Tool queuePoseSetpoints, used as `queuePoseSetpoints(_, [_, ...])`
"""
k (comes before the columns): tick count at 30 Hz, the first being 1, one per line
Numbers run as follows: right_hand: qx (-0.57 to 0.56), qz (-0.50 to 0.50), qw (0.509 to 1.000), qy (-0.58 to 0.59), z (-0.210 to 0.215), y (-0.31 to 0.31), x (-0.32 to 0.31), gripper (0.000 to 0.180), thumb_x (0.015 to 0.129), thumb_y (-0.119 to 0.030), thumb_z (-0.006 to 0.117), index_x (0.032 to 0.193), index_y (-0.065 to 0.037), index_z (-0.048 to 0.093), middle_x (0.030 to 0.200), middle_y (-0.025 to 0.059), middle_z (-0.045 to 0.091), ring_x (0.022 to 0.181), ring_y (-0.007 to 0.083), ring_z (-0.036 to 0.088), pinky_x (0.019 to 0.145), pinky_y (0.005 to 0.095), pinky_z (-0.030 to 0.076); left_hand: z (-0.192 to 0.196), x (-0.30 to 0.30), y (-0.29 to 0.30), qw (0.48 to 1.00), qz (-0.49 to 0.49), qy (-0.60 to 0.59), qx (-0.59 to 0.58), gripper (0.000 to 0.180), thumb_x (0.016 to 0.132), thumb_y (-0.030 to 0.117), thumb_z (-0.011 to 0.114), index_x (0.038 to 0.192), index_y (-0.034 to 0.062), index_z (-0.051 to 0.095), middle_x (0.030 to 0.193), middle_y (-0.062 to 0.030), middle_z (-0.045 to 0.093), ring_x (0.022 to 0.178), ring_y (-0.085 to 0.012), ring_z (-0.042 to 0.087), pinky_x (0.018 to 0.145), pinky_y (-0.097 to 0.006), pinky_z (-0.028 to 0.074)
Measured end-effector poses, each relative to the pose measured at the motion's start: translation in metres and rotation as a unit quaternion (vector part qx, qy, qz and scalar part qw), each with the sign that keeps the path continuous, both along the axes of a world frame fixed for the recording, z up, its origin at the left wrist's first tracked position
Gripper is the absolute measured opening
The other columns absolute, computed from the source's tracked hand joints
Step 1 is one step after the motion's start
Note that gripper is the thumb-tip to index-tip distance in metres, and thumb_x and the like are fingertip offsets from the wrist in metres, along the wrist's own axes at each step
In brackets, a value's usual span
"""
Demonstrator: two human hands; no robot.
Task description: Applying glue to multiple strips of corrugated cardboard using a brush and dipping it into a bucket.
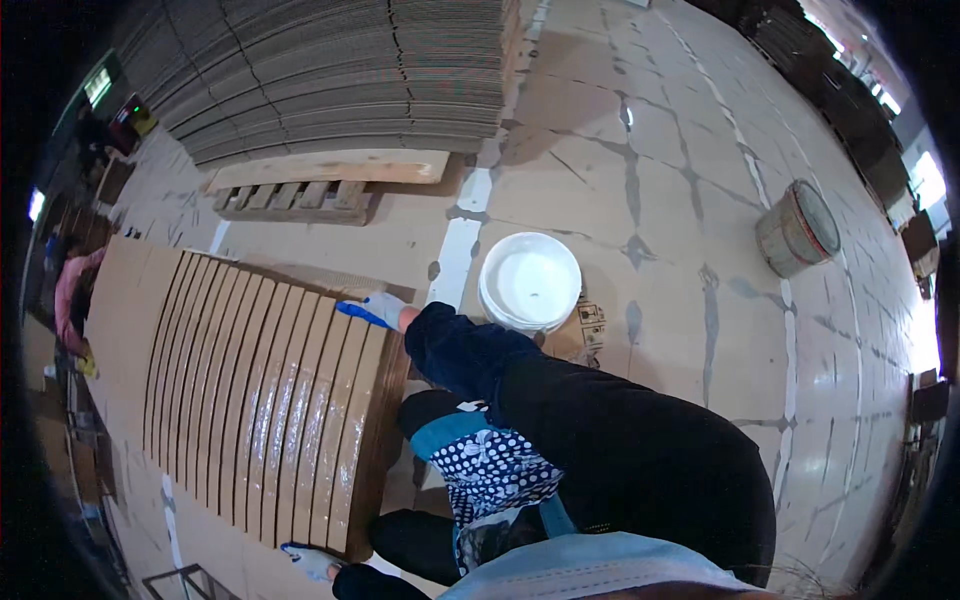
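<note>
Head view, looking straight down over dark sleeves and a dotted apron [495, 465]. Right hand [378, 308], gloved white and blue, pressed on the far top corner of a fanned stack of cardboard sheets [265, 395]; grip flat on the topmost sheet, fingers laid rather than curled, so resting on it more than clenched. Left hand [308, 560], same kind of glove, down at the near bottom corner of that stack, touching the edge; fingers partly under the lower frame edge, cannot tell whether closed on the cardboard or merely laid against it. Stack lying between the two grips, sheets overlapped like shingles and spreading away from both hands on the floor [640, 200].

Just beyond the right grip, a white bucket [530, 282] standing on flattened cardboard, close but not touching the glove. Further past it, a wooden pallet [300, 198] with a plank on top, and behind that a tall pile of corrugated sheets [330, 70]. Well off to the bucket's far side, a round wooden tub [797, 228], tilted in the fisheye bend.

Away from the stack's outer edge, another person in pink [70, 290], mostly cut off by the dark rim. Lower legs hidden beneath the apron; corners of the picture black and unreadable.
</note>
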State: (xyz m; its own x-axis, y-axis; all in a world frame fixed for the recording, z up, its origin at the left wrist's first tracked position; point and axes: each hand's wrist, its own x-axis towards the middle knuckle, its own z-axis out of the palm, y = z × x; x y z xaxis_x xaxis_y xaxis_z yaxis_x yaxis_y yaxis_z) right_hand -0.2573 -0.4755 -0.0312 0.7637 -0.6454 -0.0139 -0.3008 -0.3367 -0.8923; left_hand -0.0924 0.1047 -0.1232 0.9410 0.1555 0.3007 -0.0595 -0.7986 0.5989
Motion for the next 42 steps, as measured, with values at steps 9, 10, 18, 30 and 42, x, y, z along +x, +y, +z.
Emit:
queuePoseSetpoints(9, [-0.002, -0.015, 0.999, -0.043, -0.003, -0.013, -0.012, 0.064, 0.082, -0.061, 0.042, 0.120, -0.011, 0.052, 0.107, 0.0222, 0.057, 0.102, 0.0385, 0.052, 0.090, 0.0411, 0.039, -0.012, 0.011, 0.002, 0.975, -0.026, 0.108, 0.192, 0.039, 0.095, 0.027, 0.036, 0.126, 0.0052, 0.043, 0.118, -0.0108, 0.054, 0.102, -0.0213, 0.055, 0.084, -0.025, 0.046])
queuePoseSetpoints(10, [-0.016, -0.013, 0.998, -0.054, -0.003, -0.010, -0.008, 0.064, 0.081, -0.063, 0.040, 0.119, -0.013, 0.052, 0.103, 0.0231, 0.059, 0.098, 0.0398, 0.054, 0.089, 0.0427, 0.039, -0.015, 0.015, 0.014, 0.987, -0.073, 0.082, 0.116, 0.041, 0.095, 0.029, 0.034, 0.127, 0.0053, 0.042, 0.120, -0.0110, 0.053, 0.104, -0.0211, 0.054, 0.084, -0.025, 0.046])
queuePoseSetpoints(18, [-0.133, -0.041, 0.979, -0.147, -0.023, -0.037, -0.025, 0.062, 0.082, -0.063, 0.040, 0.106, -0.010, 0.060, 0.083, 0.0222, 0.062, 0.075, 0.0361, 0.059, 0.071, 0.0417, 0.046, -0.050, 0.012, -0.008, 0.963, -0.170, 0.044, -0.202, 0.051, 0.096, 0.038, 0.022, 0.132, 0.0057, 0.036, 0.131, -0.0121, 0.043, 0.116, -0.0207, 0.046, 0.093, -0.027, 0.041])
queuePoseSetpoints(30, [-0.012, 0.091, 0.993, -0.080, -0.075, -0.073, -0.022, 0.041, 0.092, -0.032, 0.038, 0.121, -0.006, 0.052, 0.106, 0.0090, 0.063, 0.092, 0.0195, 0.059, 0.085, 0.0315, 0.043, 0.086, -0.064, -0.153, 0.997, 0.037, -0.031, -0.059, 0.051, 0.093, 0.041, 0.033, 0.096, -0.0027, 0.060, 0.100, -0.0232, 0.060, 0.093, -0.0359, 0.057, 0.080, -0.043, 0.043])
queuePoseSetpoints(42, [0.082, 0.102, 0.991, -0.005, -0.055, -0.048, 0.005, 0.049, 0.091, -0.035, 0.045, 0.123, 0.001, 0.048, 0.123, 0.0116, 0.052, 0.115, 0.0200, 0.047, 0.098, 0.0293, 0.034, 0.103, -0.069, -0.117, 0.982, 0.158, 0.096, 0.034, 0.061, 0.088, 0.055, 0.034, 0.088, 0.0001, 0.060, 0.088, -0.0248, 0.061, 0.085, -0.0418, 0.057, 0.073, -0.049, 0.042])
